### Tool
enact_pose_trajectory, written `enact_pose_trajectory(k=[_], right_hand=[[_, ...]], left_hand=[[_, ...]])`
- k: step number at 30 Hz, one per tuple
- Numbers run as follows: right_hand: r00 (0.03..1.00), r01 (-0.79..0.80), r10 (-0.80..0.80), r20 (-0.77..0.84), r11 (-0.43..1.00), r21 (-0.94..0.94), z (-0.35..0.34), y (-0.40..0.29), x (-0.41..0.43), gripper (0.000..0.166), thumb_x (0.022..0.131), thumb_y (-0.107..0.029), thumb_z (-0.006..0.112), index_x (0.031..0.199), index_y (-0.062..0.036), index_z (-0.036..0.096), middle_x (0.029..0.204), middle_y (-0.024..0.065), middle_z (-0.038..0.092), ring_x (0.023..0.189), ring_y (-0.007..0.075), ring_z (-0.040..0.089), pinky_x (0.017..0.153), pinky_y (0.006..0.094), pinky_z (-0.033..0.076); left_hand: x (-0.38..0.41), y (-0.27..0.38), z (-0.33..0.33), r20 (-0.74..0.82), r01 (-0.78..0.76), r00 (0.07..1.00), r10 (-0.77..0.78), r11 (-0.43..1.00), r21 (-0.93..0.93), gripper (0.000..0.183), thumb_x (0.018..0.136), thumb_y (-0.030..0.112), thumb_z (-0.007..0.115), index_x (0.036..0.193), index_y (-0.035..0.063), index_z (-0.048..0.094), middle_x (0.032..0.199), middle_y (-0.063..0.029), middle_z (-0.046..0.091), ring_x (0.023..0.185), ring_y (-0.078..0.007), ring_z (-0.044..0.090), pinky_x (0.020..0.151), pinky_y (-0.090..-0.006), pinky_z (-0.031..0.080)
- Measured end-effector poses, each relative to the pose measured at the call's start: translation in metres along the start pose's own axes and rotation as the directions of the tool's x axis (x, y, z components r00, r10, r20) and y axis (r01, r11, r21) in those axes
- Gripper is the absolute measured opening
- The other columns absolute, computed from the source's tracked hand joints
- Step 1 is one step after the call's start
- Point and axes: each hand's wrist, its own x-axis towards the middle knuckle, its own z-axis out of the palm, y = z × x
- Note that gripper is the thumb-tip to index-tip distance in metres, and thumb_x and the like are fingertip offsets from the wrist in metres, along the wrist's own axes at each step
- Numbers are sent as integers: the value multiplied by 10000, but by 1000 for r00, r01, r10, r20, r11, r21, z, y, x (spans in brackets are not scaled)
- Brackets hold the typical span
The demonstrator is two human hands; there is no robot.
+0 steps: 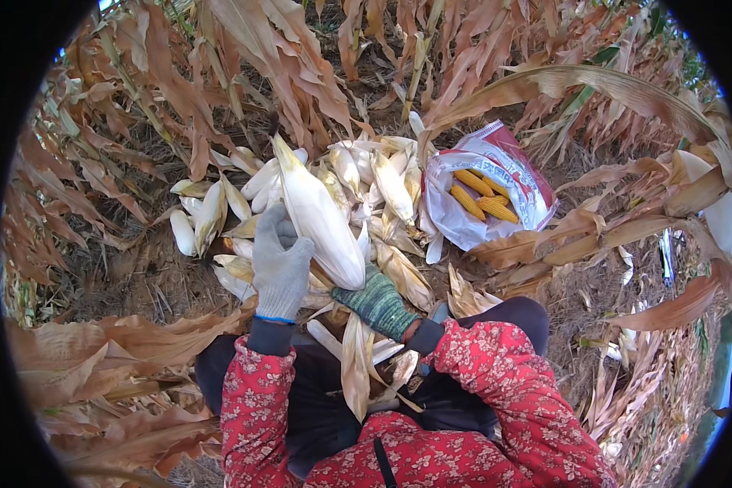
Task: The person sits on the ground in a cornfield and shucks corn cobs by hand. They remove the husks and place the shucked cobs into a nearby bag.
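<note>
A large ear of corn (323, 222) in its pale husk slants in front of me, its tip with dark silk pointing up and left. Around its lower end my right hand (375, 303) is closed, in a green knitted glove. My left hand (280, 265), in a greyish-white knitted glove, is at the ear's left side with fingers bent and the thumb near the husk. Whether those fingers grip it is hidden. Beneath and beyond both hands lies a pile of husked-over ears (393, 183). Loose dry husk leaves (357, 366) hang between my knees.
Right of the pile, a printed plastic sack (534, 183) lies with its mouth towards me, holding several bare yellow corn cobs (497, 209). Dry corn stalks (418, 61) rise beyond the pile. A long dry leaf (592, 76) arches over the sack. Bare soil (128, 277) shows at left.
</note>
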Motion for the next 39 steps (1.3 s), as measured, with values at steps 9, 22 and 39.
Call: enact_pose_trajectory(k=[9, 22, 39], right_hand=[[967, -146, 60, 248, 927, 345, -2, -6, -3, 529, 779, -323, 786, 1146, 18, 615, 1021, 116, 675, 941, 199, 625, 864, 341, 482], [978, -99, 46, 202, 961, 260, -2, -2, 1, 613, 753, -371, 796, 1185, 8, 583, 1074, 167, 665, 999, 276, 633, 891, 373, 483], [993, -34, 15, 119, 987, 156, 1, 4, 5, 661, 747, -364, 799, 1217, 22, 542, 1113, 193, 643, 1043, 290, 622, 928, 374, 474]], left_hand=[[3, 5, -7, 21, 70, 998, -67, 981, -179, 533, 704, -29, 556, 1224, -87, 458, 832, -12, 527, 706, -80, 510, 654, -201, 454], [3, 7, -6, 11, 36, 999, -34, 985, -169, 531, 693, -34, 559, 1216, -84, 482, 809, 17, 507, 679, -58, 480, 644, -178, 435], [3, 2, -5, -27, -50, 998, 49, 998, -49, 513, 697, -83, 531, 1208, -56, 500, 814, 28, 485, 691, -50, 454, 658, -173, 435]])
